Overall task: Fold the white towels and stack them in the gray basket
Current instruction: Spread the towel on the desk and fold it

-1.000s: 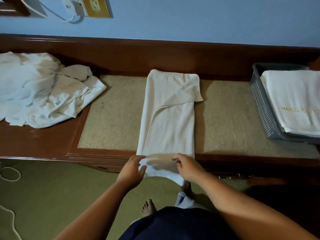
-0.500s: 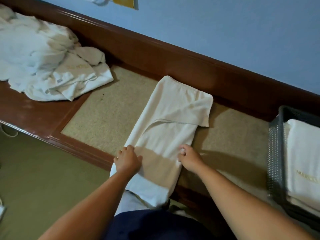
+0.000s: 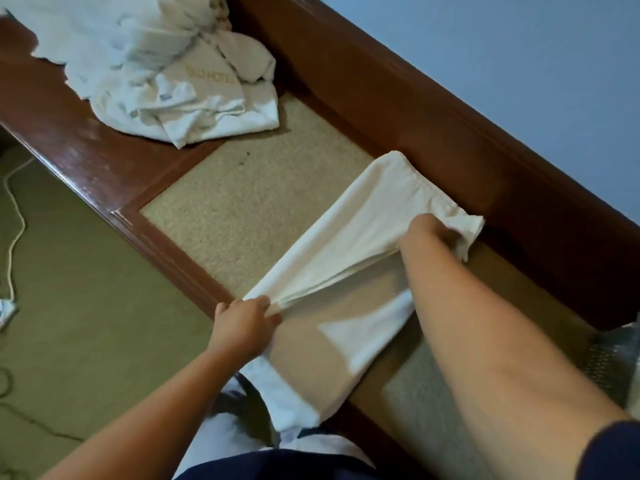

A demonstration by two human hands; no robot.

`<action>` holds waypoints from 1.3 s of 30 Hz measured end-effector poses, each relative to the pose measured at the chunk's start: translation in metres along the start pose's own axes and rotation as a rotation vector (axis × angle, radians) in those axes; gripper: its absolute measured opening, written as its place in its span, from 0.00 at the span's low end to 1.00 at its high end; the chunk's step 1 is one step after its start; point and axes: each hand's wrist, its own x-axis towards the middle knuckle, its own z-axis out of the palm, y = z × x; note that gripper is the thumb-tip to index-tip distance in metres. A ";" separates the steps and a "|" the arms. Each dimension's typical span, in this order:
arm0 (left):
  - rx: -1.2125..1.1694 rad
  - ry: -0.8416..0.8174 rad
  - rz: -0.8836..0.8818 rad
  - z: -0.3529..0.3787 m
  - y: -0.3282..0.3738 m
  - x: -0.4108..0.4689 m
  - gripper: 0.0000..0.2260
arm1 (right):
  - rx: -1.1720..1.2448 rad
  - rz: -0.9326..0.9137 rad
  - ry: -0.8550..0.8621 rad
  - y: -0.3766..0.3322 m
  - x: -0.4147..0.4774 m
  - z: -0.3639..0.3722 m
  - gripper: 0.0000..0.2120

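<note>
A long white towel (image 3: 363, 223), folded into a narrow strip, lies diagonally across the beige mat of the wooden bench (image 3: 90, 154); its near end hangs over the front edge. My left hand (image 3: 244, 323) pinches the towel's left edge at the bench front. My right hand (image 3: 431, 230) grips the far right corner, and its fingers are buried in the cloth. The gray basket (image 3: 613, 358) shows only as a blurred mesh corner at the right edge.
A heap of unfolded white towels (image 3: 156, 64) with gold lettering lies on the bench at the upper left. A blue wall (image 3: 519, 64) runs behind the bench back. A white cord (image 3: 15, 230) trails on the green floor at the left.
My right hand has reached from the towel's near right edge to its far right corner. The left hand stays on the left edge. The view has swung left, so the basket is almost out of frame.
</note>
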 end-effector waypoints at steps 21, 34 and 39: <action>-0.276 -0.129 0.088 -0.001 -0.115 -0.003 0.07 | -0.940 -0.363 0.061 0.253 -0.138 0.028 0.37; -0.158 -0.264 0.180 -0.030 -0.101 0.012 0.05 | -0.706 -0.325 -0.074 0.312 -0.219 0.020 0.46; -0.416 -0.368 0.106 -0.047 -0.043 0.029 0.03 | -0.606 -0.356 0.044 0.282 -0.194 0.003 0.31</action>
